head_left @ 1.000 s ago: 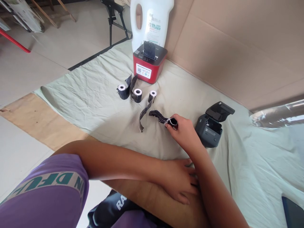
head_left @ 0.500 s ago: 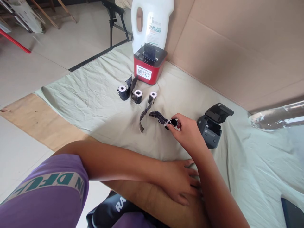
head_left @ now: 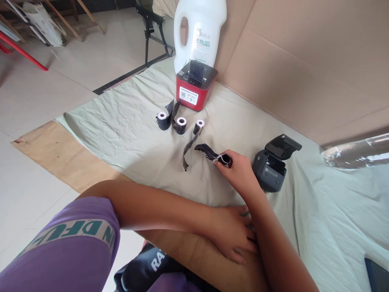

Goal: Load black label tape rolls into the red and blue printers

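Note:
My right hand (head_left: 241,170) pinches a small black paper roll (head_left: 225,159) between thumb and fingers. The roll's loose strip (head_left: 208,151) curls out to the left over the cloth. Just right of that hand stands a dark grey portable printer (head_left: 270,178) with its lid (head_left: 283,147) raised. My left hand (head_left: 232,231) lies flat at the near edge of the table, fingers spread, partly covered by my right forearm. Beyond them stand three more paper rolls, a left one (head_left: 163,121), a middle one (head_left: 181,126) and a right one (head_left: 199,126), each with a black tail unrolled.
A red and black printer (head_left: 197,89) with a black strip sticking up stands behind the rolls, before a large white jug (head_left: 199,28). A cardboard wall (head_left: 291,61) borders the cloth (head_left: 133,134). A phone-like dark slab (head_left: 378,273) lies at lower right.
The view has shifted slightly, so everything appears a little further right. My right hand still holds the paper roll, its opening turned slightly. My left hand stays flat.

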A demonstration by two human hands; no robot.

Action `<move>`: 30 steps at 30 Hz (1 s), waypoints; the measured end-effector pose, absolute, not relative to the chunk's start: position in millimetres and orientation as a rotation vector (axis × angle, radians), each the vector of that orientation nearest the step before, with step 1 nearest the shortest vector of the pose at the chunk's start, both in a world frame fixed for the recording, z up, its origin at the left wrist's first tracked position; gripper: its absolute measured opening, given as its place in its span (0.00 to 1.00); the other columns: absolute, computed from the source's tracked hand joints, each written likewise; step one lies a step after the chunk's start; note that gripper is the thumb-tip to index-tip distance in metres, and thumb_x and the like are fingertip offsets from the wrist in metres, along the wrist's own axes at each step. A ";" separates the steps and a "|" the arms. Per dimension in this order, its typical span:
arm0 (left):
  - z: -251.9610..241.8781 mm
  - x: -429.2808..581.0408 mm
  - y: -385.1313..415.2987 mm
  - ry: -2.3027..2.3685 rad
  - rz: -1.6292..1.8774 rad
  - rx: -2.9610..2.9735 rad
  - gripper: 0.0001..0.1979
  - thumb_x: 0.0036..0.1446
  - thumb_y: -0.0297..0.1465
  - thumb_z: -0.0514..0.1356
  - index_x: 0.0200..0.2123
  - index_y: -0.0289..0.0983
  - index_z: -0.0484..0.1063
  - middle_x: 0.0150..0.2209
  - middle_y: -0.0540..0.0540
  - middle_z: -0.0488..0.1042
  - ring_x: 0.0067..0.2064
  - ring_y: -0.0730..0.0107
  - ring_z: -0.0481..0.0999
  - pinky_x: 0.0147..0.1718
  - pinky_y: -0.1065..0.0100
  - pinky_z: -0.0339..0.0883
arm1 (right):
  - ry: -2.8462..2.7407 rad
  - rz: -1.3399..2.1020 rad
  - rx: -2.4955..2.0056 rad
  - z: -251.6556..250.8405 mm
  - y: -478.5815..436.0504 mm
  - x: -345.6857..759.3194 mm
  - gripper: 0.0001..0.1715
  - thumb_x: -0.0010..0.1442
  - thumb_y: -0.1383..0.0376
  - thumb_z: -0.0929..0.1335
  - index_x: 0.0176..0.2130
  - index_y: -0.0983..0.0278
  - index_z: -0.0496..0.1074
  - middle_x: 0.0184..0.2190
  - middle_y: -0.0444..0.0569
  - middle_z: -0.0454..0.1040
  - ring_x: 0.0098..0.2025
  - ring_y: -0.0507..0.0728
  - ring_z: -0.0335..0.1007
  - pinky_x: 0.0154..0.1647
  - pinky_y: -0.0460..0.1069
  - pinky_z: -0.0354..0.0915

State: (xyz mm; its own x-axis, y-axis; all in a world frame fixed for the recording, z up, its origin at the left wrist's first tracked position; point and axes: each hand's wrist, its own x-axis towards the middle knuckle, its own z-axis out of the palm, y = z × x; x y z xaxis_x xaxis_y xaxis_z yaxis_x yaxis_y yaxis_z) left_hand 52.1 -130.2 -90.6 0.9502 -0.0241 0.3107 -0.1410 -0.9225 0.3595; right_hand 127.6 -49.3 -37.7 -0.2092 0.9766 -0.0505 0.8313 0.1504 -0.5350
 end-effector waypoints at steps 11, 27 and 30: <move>-97.7 55.4 -131.2 -0.131 0.473 2.724 0.23 0.59 0.44 0.55 0.54 0.41 0.75 0.58 0.46 0.74 0.61 0.50 0.67 0.64 0.44 0.50 | -1.796 1.052 -1.690 -46.7 -47.0 134.9 0.12 0.51 0.59 0.73 0.30 0.62 0.69 0.24 0.41 0.67 0.29 0.53 0.60 0.31 0.48 0.55; -93.5 56.4 -124.9 -0.209 0.457 2.860 0.30 0.59 0.44 0.48 0.60 0.42 0.71 0.62 0.50 0.69 0.66 0.54 0.63 0.61 0.46 0.61 | -1.460 1.622 -1.199 33.2 -5.9 70.3 0.18 0.59 0.53 0.68 0.44 0.62 0.69 0.40 0.53 0.74 0.30 0.54 0.69 0.27 0.49 0.61; -91.9 55.4 -124.8 -0.200 0.410 2.941 0.31 0.58 0.42 0.47 0.61 0.41 0.70 0.62 0.51 0.69 0.66 0.57 0.62 0.63 0.48 0.60 | -1.599 1.502 -1.218 49.7 5.6 52.4 0.25 0.61 0.46 0.64 0.44 0.62 0.69 0.37 0.54 0.74 0.30 0.57 0.71 0.24 0.50 0.61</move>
State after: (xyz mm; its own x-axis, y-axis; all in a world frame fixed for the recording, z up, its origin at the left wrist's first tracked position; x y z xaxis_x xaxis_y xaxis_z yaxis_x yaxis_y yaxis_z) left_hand 55.4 -124.8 -91.9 0.9534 -0.1090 0.2814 -0.1543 -0.9775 0.1442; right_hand 52.4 5.6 49.7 -0.3810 0.9126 -0.1484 0.2048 -0.0732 -0.9761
